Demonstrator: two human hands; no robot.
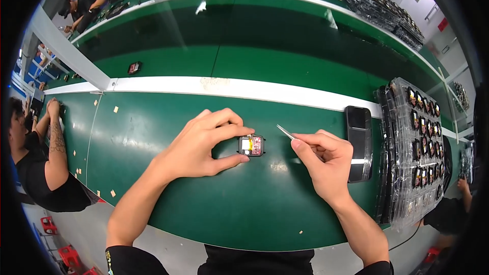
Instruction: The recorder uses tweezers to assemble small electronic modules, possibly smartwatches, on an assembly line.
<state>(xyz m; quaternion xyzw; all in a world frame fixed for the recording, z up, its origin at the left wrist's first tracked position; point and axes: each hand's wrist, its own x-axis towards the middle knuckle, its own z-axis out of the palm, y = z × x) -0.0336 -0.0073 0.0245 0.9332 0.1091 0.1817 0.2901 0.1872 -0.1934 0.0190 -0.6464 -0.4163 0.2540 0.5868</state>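
Pinching a small square watch case (251, 145) between thumb and forefinger of the left hand (201, 145), flat on the green mat (254, 209). Gripping tweezers (286, 132) in the right hand (321, 160), just right of the case, tips pointing up-left, hovering apart.

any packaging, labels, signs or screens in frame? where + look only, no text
Phone: flat on the green bench right of the right hand, black rectangle, dark screen.
Clear trays: stacked at the right edge, transparent plastic, rows of small dark parts.
Open device: pinched by the left hand, small black square, yellow and pink inside.
Red sign: far right wall, small.
More dark trays: far bench, top right.
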